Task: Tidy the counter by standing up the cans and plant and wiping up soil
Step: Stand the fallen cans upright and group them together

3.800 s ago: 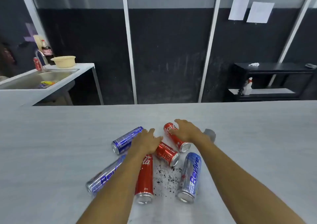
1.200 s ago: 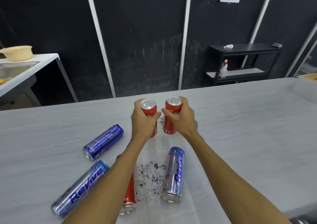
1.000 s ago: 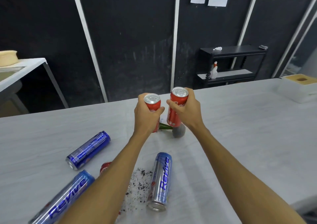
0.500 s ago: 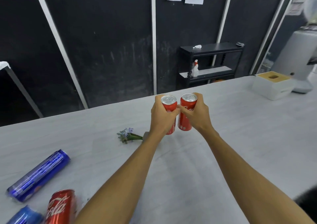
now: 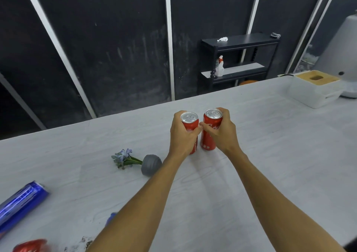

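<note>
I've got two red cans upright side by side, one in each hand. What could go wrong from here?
1. The left red can in the left hand and the right red can in the right hand nearly touch; releasing one carelessly could topple the other.
2. The left forearm runs right beside the tipped plant pot; pulling back could nudge it rolling.
3. Spilled soil lies by that forearm; a sweep could smear it.
</note>
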`<state>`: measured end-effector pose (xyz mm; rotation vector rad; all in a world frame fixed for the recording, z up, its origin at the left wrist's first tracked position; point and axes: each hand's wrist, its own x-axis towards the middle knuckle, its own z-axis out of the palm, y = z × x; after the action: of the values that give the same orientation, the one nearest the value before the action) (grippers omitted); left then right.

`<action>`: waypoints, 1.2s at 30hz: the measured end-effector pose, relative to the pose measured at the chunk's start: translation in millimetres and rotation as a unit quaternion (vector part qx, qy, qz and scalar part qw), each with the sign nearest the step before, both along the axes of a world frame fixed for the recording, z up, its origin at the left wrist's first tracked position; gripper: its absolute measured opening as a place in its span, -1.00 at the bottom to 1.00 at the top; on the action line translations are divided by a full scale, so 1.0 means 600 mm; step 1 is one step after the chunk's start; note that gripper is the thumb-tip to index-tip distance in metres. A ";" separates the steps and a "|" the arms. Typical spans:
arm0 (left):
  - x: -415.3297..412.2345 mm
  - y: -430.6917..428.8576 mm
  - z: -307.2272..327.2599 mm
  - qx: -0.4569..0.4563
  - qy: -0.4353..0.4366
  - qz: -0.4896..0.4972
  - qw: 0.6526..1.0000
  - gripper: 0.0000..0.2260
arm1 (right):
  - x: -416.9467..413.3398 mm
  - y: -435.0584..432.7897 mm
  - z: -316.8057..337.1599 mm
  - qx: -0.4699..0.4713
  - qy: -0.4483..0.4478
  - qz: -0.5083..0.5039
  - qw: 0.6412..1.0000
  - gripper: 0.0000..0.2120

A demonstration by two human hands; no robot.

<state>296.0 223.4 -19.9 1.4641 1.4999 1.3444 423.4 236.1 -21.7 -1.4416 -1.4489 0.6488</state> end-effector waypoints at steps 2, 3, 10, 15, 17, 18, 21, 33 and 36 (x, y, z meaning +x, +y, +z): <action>0.003 0.007 -0.004 0.002 -0.001 -0.001 1.000 -0.42 | 0.002 0.010 -0.003 -0.004 -0.002 0.003 1.000 -0.34; 0.004 0.010 -0.006 0.002 -0.002 -0.003 1.000 -0.42 | 0.002 0.014 -0.004 -0.005 -0.005 0.005 1.000 -0.34; 0.000 0.025 -0.013 0.002 0.003 -0.005 1.000 -0.39 | 0.006 0.031 -0.008 -0.007 -0.017 0.028 0.999 -0.32; 0.002 0.028 -0.012 0.003 0.006 0.003 1.000 -0.39 | 0.006 0.037 -0.008 -0.012 -0.021 0.036 0.999 -0.32; 0.003 0.028 -0.011 0.001 0.006 0.004 1.000 -0.39 | 0.007 0.038 -0.008 -0.014 -0.022 0.039 0.999 -0.32; 0.004 0.028 -0.011 -0.001 0.006 0.004 1.000 -0.39 | 0.007 0.039 -0.008 -0.016 -0.023 0.041 0.999 -0.32; 0.004 0.028 -0.011 -0.005 0.010 0.005 1.000 -0.38 | 0.009 0.041 -0.007 -0.024 -0.025 0.051 0.998 -0.31; -0.004 0.022 -0.004 -0.022 0.028 0.020 0.999 -0.35 | 0.011 0.035 0.000 -0.032 -0.029 0.051 0.998 -0.28; -0.010 0.012 -0.001 -0.024 0.047 0.018 0.998 -0.29 | 0.008 0.028 0.005 -0.039 -0.031 0.041 0.998 -0.23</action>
<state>289.9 230.3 -20.6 1.4959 1.6140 1.2671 427.9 252.8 -18.7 -1.4804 -1.5522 0.7233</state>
